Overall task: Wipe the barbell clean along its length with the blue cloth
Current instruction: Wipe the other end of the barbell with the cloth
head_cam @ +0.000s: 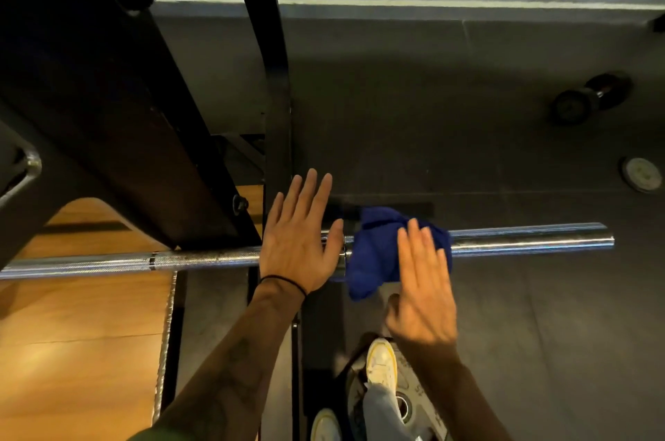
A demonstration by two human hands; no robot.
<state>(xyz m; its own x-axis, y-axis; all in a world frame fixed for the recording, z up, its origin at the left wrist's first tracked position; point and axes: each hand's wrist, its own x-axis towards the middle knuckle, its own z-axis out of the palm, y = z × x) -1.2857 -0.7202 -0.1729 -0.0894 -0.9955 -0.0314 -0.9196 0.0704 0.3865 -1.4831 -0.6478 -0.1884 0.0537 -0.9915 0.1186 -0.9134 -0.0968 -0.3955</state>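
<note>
- Left hand (300, 246) flat on barbell (201, 259), fingers (306, 188) straight, gripping nothing.
- Right hand (426, 287) open, straight fingers (414, 242) pressing blue cloth (374, 253) bunched over bar between both hands.

One head-worn camera looks steeply down, close above the barbell (201, 259).
</note>
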